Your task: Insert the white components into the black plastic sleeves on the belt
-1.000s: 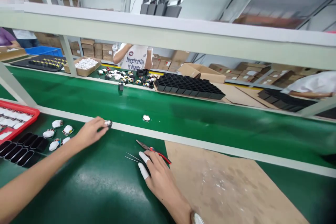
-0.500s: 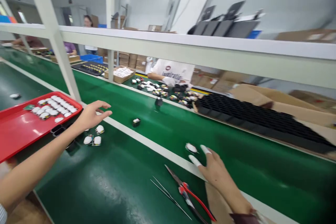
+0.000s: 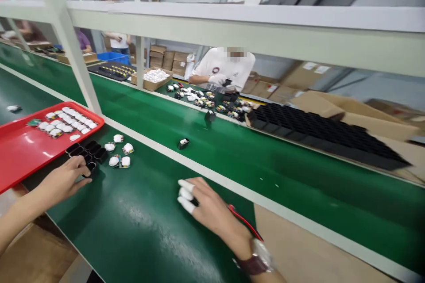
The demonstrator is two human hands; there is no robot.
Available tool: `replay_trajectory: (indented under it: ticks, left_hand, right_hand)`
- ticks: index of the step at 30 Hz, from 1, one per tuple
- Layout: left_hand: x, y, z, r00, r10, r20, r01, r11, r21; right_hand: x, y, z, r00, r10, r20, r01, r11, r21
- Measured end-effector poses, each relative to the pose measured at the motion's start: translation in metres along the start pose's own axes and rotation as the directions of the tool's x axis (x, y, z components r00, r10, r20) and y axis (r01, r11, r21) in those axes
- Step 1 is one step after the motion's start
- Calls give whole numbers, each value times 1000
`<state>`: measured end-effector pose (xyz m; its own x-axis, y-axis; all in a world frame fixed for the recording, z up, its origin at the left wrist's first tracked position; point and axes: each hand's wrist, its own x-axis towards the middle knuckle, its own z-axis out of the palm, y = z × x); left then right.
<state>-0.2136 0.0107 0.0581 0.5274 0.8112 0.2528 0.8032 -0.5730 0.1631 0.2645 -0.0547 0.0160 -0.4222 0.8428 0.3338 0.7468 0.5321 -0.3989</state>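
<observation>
My left hand (image 3: 68, 177) reaches to the near edge of a cluster of black oval cases (image 3: 94, 147), its thumb and fingers curled around the nearest case (image 3: 90, 166). White finger cots cover fingertips of my right hand (image 3: 207, 203), which pinches a small white module (image 3: 186, 193) above the green bench (image 3: 139, 221). Beside the cases lie several white modules on small circuit boards (image 3: 125, 161). Behind my right wrist shows a red handle of the pliers (image 3: 247, 221); the rest of them is hidden.
A red tray (image 3: 20, 172) with rows of white modules stands at the left. On the green belt (image 3: 146, 112) sit a black case with a white insert (image 3: 183, 143) and another black piece (image 3: 210, 116). A person in white (image 3: 222, 70) works across the belt, beside a box of black cases (image 3: 318, 137).
My left hand has moved down and left from above the bench edge to the black cases. My right hand has picked the white module off the belt and brought it left over the bench.
</observation>
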Motion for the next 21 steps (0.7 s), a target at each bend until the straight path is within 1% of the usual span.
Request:
replay_trajectory:
  ticks: [1,3,5,7,9,12,13,15,16,18,19,21]
  left_hand:
    - [4,9,-3,999,37,1,-37,998,-46]
    - [15,31,-10,994,106,-4,-105,982,-159]
    - [28,57,-15,987,163,-7,-159,950,-269]
    - [42,82,-10,972,235,14,-215,907,-361]
    - [57,102,5,947,316,64,-258,861,-438]
    - [79,127,40,907,399,132,-280,809,-516]
    - [85,135,52,897,418,144,-287,797,-532]
    - [94,147,74,884,450,130,-312,773,-553]
    - [96,152,83,881,459,111,-325,759,-565]
    - [98,157,96,891,447,85,-314,739,-597]
    - [97,157,100,901,426,86,-288,734,-615]
    - [93,154,105,919,375,123,-211,731,-649]
  right_hand:
    - [0,-20,5,1000,-5,25,5,1000,-23]
    - [-5,-46,12,996,54,77,-48,995,-83]
    - [-12,-58,14,984,141,113,-126,983,-132]
    - [-21,-63,14,970,208,122,-191,971,-143]
    - [-29,-64,13,966,224,126,-212,972,-103]
    - [-37,-65,13,972,194,135,-194,981,-10]
    - [-39,-65,14,972,200,126,-202,979,3]
    - [-42,-66,18,964,256,71,-256,967,-5]
    - [-43,-66,22,957,287,33,-286,958,-17]
    - [-44,-68,29,949,312,-49,-315,948,-41]
    - [-44,-68,33,949,305,-85,-310,949,-51]
    - [-45,-69,38,953,268,-139,-278,959,-61]
